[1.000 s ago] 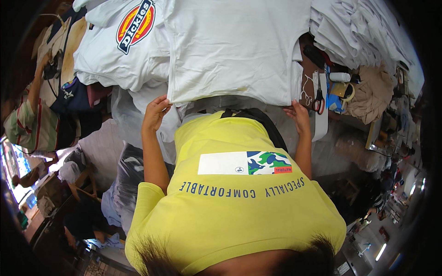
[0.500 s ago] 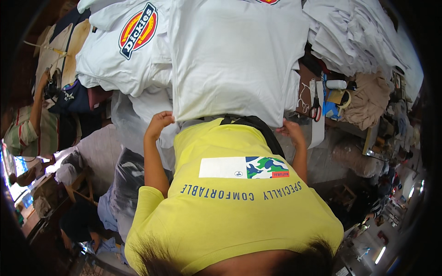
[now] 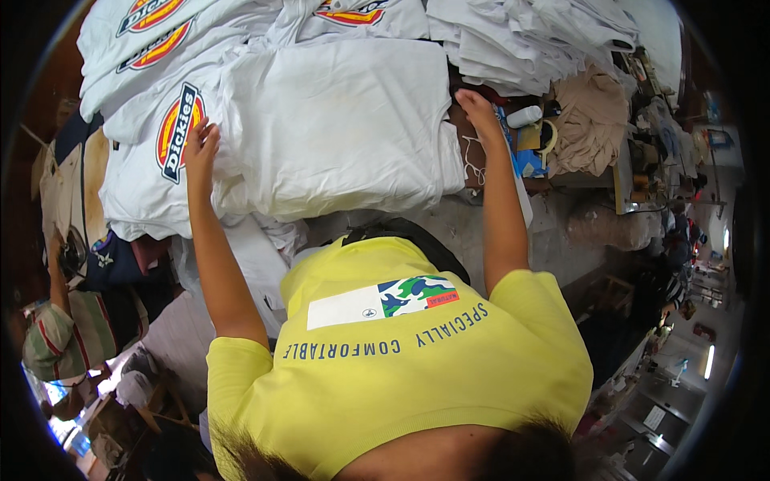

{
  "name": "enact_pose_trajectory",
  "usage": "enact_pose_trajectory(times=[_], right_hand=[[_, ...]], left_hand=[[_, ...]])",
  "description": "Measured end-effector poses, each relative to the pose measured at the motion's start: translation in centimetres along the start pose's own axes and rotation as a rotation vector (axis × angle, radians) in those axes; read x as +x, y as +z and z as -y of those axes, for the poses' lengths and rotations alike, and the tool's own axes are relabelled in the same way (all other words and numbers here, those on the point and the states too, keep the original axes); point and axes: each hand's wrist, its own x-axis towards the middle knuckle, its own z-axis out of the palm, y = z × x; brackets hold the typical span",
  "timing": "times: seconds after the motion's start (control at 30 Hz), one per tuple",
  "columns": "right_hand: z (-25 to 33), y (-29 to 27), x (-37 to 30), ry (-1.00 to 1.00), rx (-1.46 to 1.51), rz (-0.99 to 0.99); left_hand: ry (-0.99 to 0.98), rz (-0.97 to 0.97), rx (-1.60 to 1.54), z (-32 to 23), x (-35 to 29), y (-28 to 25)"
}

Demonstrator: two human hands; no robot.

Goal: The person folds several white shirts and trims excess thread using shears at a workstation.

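Note:
A white T-shirt (image 3: 345, 120) lies flat on the pile in front of me, its near edge hanging over the front. Beside its left edge, my left hand (image 3: 201, 152) is raised with fingers apart and nothing in it. Behind that hand is another white T-shirt with a red, yellow and dark blue printed emblem (image 3: 176, 132). My right hand (image 3: 478, 112) is off the right edge of the flat shirt, its fingers loosely stretched and no cloth visible in them.
Crumpled white garments (image 3: 529, 48) are heaped at the back right. Right of my forearm are a white spool (image 3: 524, 117), a tape roll (image 3: 549, 138) and beige cloth (image 3: 592, 120). At far left, a person in a striped garment (image 3: 68, 333) sits nearby.
Both hands have let go of the T-shirt's near corners and moved forward, to either side of it. The shirt now lies flat over the pile. The view has shifted.

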Motion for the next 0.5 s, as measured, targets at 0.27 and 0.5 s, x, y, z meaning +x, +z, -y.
enact_pose_trajectory(times=[0.27, 0.5], right_hand=[[-2.9, 0.0, 7.8, 0.016, 0.089, 0.146], [9.9, -9.4, 0.0, -0.317, 0.724, 0.047]], left_hand=[[-0.152, 0.246, 0.341, -1.7, 5.4, 3.5], [0.233, 0.030, -0.429, -9.7, 5.0, -5.4]])
